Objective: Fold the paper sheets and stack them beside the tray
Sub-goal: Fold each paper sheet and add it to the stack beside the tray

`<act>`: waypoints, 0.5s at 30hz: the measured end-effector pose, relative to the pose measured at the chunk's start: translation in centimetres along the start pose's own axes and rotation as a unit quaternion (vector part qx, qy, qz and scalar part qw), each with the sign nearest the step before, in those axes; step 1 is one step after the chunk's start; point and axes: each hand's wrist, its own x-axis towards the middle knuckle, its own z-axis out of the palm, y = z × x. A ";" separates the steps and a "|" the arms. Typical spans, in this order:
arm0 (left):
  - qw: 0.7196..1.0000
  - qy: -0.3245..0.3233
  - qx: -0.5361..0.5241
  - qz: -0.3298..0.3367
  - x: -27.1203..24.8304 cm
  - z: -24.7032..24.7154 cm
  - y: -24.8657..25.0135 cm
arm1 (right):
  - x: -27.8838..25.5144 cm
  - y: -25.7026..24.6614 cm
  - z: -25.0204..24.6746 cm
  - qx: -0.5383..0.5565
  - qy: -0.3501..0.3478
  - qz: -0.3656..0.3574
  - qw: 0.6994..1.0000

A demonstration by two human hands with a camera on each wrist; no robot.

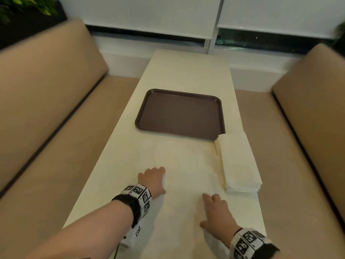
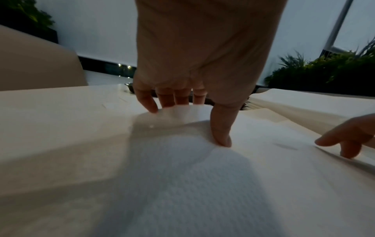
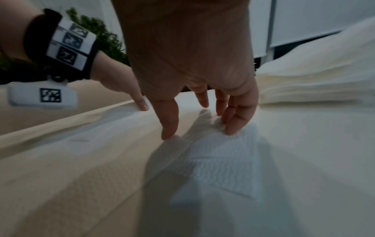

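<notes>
A thin white paper sheet (image 1: 186, 174) lies spread on the cream table, in front of the brown tray (image 1: 179, 113). My left hand (image 1: 153, 179) is at the sheet's left edge. In the left wrist view that edge (image 2: 178, 112) is lifted, pinched between thumb (image 2: 221, 136) on top and fingers beneath. My right hand (image 1: 216, 212) touches the sheet nearer me; its straight fingertips (image 3: 233, 129) press down on textured paper (image 3: 223, 163). A stack of folded sheets (image 1: 239, 161) sits by the tray's near right corner.
The table (image 1: 186, 71) is long and narrow, with tan padded benches on the left (image 1: 46, 90) and right (image 1: 308, 109). The stack reaches the table's right edge. White blinds and a window close the far end.
</notes>
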 end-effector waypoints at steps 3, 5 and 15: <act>1.000 -0.009 0.030 -0.001 -0.1 -0.5 0.2 | 0.4 -0.1 0.2 0.022 0.014 0.025 0.999; 0.999 -0.028 0.028 0.004 -0.2 -0.9 0.3 | 0.4 -0.1 0.2 0.030 0.013 0.030 0.999; 0.997 -0.073 0.029 -0.013 -0.7 -5.8 -3.4 | -0.1 -0.2 0.4 0.022 0.023 0.015 0.999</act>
